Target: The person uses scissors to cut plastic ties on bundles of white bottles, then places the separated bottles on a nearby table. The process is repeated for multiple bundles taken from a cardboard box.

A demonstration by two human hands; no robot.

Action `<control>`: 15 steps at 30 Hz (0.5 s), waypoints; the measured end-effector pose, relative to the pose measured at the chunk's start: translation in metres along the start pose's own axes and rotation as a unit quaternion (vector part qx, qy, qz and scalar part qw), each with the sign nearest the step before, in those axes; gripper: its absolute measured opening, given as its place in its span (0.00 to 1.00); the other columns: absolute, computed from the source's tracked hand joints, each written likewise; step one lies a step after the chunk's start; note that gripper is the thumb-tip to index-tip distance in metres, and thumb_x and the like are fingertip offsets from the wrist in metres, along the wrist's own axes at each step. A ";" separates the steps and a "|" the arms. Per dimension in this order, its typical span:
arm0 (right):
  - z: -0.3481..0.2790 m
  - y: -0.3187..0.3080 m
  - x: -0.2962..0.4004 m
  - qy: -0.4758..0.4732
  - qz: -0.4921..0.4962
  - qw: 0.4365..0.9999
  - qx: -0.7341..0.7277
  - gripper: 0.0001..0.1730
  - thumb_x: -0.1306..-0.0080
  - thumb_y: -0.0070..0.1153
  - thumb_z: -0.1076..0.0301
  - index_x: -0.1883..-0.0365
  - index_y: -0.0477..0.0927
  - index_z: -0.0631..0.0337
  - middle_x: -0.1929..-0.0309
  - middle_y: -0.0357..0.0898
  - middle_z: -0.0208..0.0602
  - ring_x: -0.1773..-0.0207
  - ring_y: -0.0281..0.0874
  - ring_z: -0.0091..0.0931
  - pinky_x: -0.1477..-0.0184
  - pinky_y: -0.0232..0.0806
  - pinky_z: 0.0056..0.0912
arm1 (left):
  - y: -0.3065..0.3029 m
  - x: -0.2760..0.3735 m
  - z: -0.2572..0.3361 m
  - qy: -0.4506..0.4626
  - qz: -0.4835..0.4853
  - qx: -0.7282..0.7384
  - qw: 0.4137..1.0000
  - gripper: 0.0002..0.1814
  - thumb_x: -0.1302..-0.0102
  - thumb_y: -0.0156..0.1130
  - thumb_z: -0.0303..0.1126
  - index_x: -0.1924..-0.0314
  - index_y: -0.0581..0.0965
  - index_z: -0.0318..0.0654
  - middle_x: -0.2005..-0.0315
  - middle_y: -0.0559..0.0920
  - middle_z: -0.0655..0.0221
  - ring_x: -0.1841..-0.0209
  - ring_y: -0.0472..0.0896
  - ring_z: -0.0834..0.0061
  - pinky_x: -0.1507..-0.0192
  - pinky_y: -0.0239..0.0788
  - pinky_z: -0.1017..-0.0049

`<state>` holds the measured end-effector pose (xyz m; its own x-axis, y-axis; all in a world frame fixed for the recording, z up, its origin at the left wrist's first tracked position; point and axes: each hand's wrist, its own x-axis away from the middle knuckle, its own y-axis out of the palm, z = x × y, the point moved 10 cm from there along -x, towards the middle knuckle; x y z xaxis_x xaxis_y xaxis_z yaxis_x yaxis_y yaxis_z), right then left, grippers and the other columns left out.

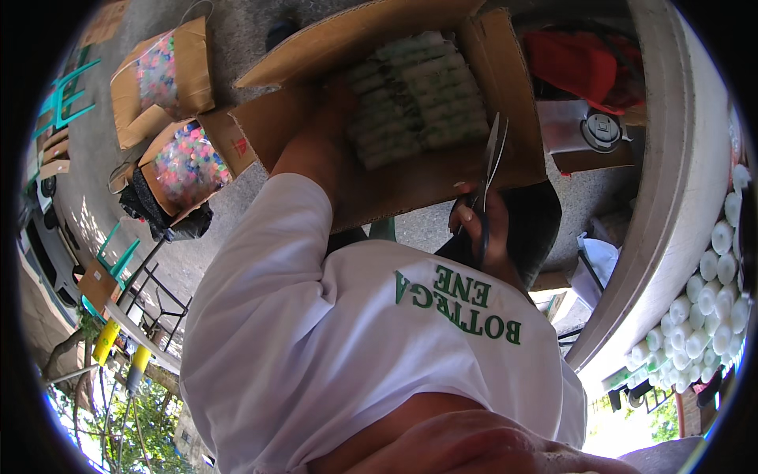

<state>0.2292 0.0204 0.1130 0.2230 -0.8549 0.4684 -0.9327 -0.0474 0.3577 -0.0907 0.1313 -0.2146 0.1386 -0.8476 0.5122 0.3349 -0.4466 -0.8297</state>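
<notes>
A large open cardboard box [521,112] stands before me. Inside it lie rows of whitish, green-tinted plastic bundles [444,95], packed side by side. My left hand [340,98] reaches into the box at the left end of these rows. It is dark and blurred there, and I cannot see whether its fingers grip a bundle. At the box's near right edge, my right hand [488,228] holds a pair of scissors [492,154] by the dark handles. The blades point away from me, slightly apart, over the box's right side.
To the left, a cardboard box [163,219] and another carton [195,71] hold clear bags of small colourful pieces. A pale table edge [645,237] curves along the right, with several stacked white rolls [704,308] beyond. Near it are a red cloth item [574,68] and a round lid [602,131].
</notes>
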 end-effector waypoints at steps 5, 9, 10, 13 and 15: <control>0.004 -0.002 0.000 0.029 0.001 0.999 0.014 0.20 0.39 0.60 0.70 0.51 0.70 0.65 0.76 0.71 0.28 0.74 0.70 0.17 0.71 0.63 0.19 | -0.020 -0.002 0.025 0.074 0.039 0.066 0.994 0.43 0.50 0.65 0.39 0.34 0.59 0.41 0.38 0.63 0.51 0.36 0.61 0.53 0.33 0.52 0.63; 0.004 -0.003 0.001 0.040 0.011 0.999 0.006 0.20 0.40 0.59 0.71 0.51 0.70 0.65 0.76 0.72 0.28 0.73 0.70 0.17 0.70 0.64 0.19 | -0.062 0.024 0.065 0.199 0.109 0.039 0.973 0.42 0.51 0.67 0.47 0.37 0.64 0.40 0.42 0.68 0.52 0.36 0.62 0.53 0.34 0.52 0.60; 0.003 -0.002 0.001 0.040 0.011 0.999 0.008 0.20 0.40 0.59 0.71 0.51 0.70 0.65 0.76 0.72 0.28 0.73 0.70 0.17 0.70 0.64 0.19 | -0.057 0.020 0.062 0.190 0.096 0.012 0.977 0.43 0.52 0.68 0.48 0.38 0.64 0.40 0.42 0.68 0.52 0.36 0.62 0.54 0.34 0.52 0.60; 0.003 -0.001 0.001 0.039 0.019 0.999 0.011 0.19 0.40 0.59 0.71 0.51 0.70 0.65 0.76 0.72 0.28 0.73 0.70 0.16 0.69 0.64 0.19 | -0.054 0.013 0.069 0.261 0.050 0.066 0.962 0.44 0.54 0.69 0.47 0.38 0.64 0.40 0.43 0.69 0.53 0.38 0.64 0.55 0.35 0.54 0.60; 0.004 -0.002 0.001 0.038 0.021 0.999 0.012 0.19 0.40 0.59 0.72 0.51 0.70 0.65 0.76 0.72 0.28 0.73 0.70 0.16 0.69 0.64 0.19 | -0.055 0.015 0.070 0.274 0.022 0.074 0.959 0.44 0.55 0.69 0.46 0.38 0.64 0.40 0.43 0.69 0.53 0.39 0.65 0.55 0.36 0.55 0.60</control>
<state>0.2306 0.0175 0.1099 0.2036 -0.8146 0.5430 -0.9480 -0.0254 0.3173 -0.0414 0.1629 -0.1457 -0.3406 -0.9060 0.2512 0.4748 -0.3964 -0.7857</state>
